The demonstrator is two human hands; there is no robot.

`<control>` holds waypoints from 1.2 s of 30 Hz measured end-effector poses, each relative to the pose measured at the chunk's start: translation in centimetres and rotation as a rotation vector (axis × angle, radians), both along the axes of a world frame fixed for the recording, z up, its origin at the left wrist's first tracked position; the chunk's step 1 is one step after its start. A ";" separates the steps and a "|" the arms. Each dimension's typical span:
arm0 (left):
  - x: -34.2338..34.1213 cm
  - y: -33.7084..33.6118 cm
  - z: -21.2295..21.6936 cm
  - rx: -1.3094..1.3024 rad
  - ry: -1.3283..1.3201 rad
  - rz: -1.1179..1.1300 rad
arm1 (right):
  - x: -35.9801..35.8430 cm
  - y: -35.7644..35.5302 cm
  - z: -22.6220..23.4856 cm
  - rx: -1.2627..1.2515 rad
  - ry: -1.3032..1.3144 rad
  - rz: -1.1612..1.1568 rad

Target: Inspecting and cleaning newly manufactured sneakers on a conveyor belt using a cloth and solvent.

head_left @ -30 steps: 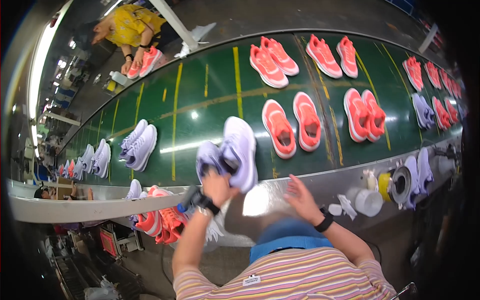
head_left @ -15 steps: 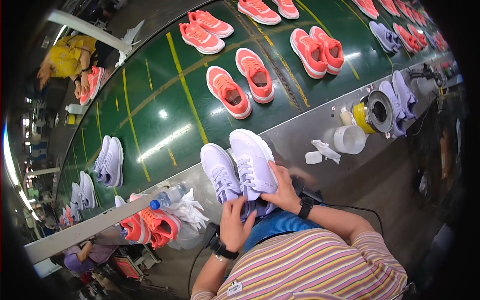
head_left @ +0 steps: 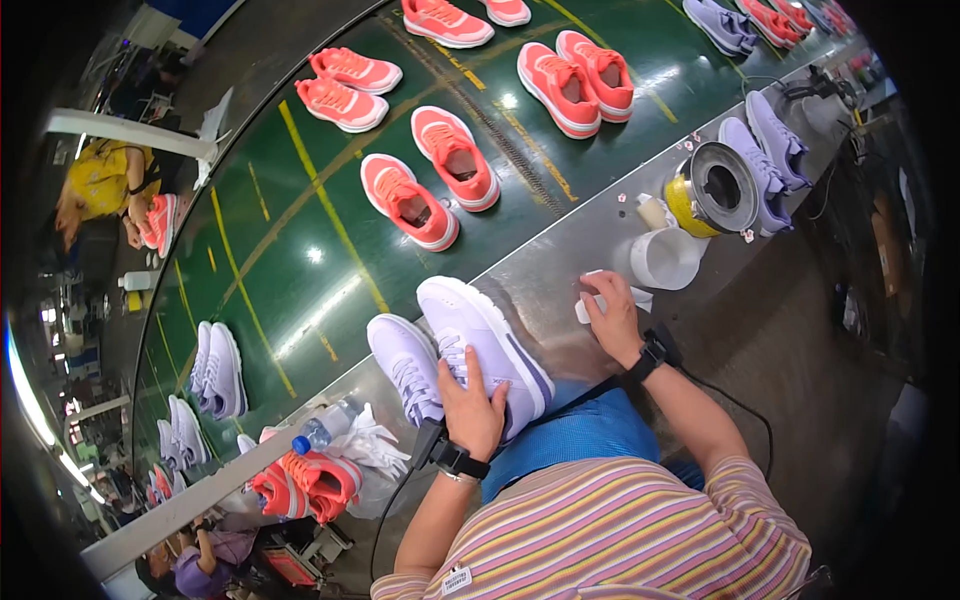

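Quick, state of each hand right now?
Left hand: open, fingers spread on a lavender shoe.
Right hand: fingers bent over a small white item; grip cannot be told.

Tube lights (head_left: 28, 390) blazing at far left, the green conveyor belt (head_left: 400, 270) gleaming, metal table (head_left: 540, 305) right alongside, and dark floor (head_left: 790, 340) spreading out lower right!

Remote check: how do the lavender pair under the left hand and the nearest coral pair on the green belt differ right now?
Colour: the lavender pair is pale purple; the coral pair is pinkish orange.
Contact: the left hand lies on the lavender pair; no hand touches the coral pair.
Place: the lavender pair is nearer the person; the coral pair is farther out.
Shared: toes point away from the person.
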State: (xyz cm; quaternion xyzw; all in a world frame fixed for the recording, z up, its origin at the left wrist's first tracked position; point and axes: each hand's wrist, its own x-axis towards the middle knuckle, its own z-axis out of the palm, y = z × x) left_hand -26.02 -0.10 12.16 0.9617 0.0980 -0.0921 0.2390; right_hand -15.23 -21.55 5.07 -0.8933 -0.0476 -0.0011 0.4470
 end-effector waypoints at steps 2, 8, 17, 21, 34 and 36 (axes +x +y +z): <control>0.2 0.0 0.2 0.012 0.008 -0.001 | 1.0 -0.4 -0.9 -0.107 -0.040 -0.013; 0.2 -0.1 0.1 0.008 -0.008 0.026 | 2.1 0.1 -1.3 -0.074 -0.116 -0.057; 0.5 -0.5 0.4 0.013 -0.003 0.021 | 3.6 11.6 4.0 0.303 0.028 0.410; 0.2 -0.2 -0.1 0.002 -0.018 0.040 | 3.6 12.2 2.9 0.160 0.047 0.503; 0.5 0.2 0.3 -0.001 0.014 0.041 | 2.9 11.1 3.7 0.070 -0.004 0.595; 0.5 0.3 0.4 -0.005 0.016 0.043 | 2.7 10.6 4.3 0.096 0.227 0.612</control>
